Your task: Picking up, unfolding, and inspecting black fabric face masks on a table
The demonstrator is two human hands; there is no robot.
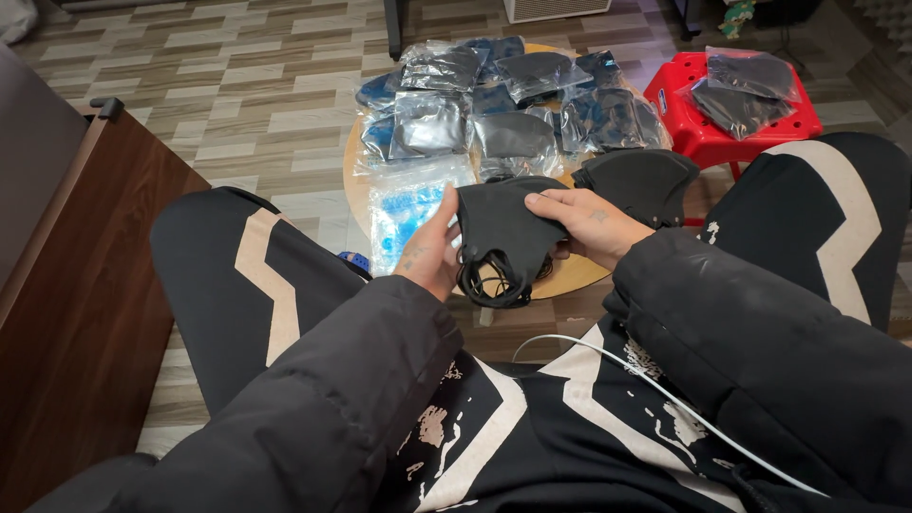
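Soft black fabric face mask (501, 223) is held betw. left hand (429, 255) & right hand (591, 226) – fingers pinched on its edges, over round wooden table (575, 275); steady grip needed – judged mid-handling.

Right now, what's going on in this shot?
A seated person holds a black face mask in both hands above a small round wooden table. The left hand grips its left edge, the right hand pinches the top right, and the ear loops dangle below. A loose stack of black masks lies beside it, clear bagged masks cover the tabletop, and two more bags sit on a red plastic stool.
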